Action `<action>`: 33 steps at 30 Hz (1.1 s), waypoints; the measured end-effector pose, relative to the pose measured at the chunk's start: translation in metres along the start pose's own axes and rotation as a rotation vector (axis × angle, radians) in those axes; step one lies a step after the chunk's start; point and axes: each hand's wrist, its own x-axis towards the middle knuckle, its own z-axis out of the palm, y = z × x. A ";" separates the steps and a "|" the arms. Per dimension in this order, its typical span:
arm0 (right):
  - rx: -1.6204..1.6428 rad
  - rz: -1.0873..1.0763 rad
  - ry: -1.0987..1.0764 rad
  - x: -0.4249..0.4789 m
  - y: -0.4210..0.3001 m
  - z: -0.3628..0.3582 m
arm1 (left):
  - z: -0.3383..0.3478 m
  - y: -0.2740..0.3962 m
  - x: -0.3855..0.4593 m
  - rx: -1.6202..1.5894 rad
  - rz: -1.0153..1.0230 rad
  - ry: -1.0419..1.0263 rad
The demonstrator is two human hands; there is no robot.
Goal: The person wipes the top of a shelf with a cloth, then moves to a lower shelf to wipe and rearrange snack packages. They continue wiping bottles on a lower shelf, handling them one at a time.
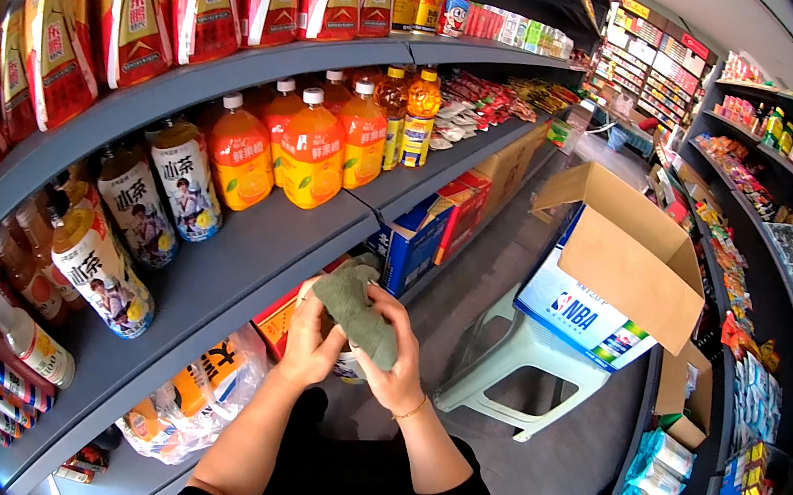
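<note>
A folded grey-green cloth point(357, 311) is held in front of my body between both hands. My left hand point(309, 344) grips its left side, with the thumb near the bottom. My right hand point(398, 355) holds the right side, fingers along the far edge. Just below the cloth, between my wrists, part of a pale printed container point(349, 369) shows; whether I touch it cannot be told. To the left, a dark grey shelf point(270, 250) bears bottles of orange drink point(313, 155) and iced tea bottles point(104, 271).
At right, an opened cardboard box point(583, 300) sits on a pale green plastic stool point(537, 369). Below the shelf are a blue carton point(412, 242) and a plastic-bagged orange package point(201, 387). An upper shelf point(242, 54) holds red-gold bottles. Snack shelves point(733, 289) line the aisle's right side.
</note>
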 end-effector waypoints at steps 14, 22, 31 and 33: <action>0.824 1.325 -0.426 -0.010 0.067 -0.039 | -0.022 0.019 0.014 -0.902 -0.191 0.208; 1.231 0.984 -0.509 -0.046 0.037 0.007 | -0.042 -0.004 0.023 -0.907 -0.609 0.170; 0.856 0.685 0.281 -0.011 0.020 0.002 | -0.008 0.021 0.008 -0.344 -0.303 -0.222; 0.663 0.667 0.382 -0.012 0.019 0.000 | 0.001 0.028 0.007 -0.247 -0.357 -0.247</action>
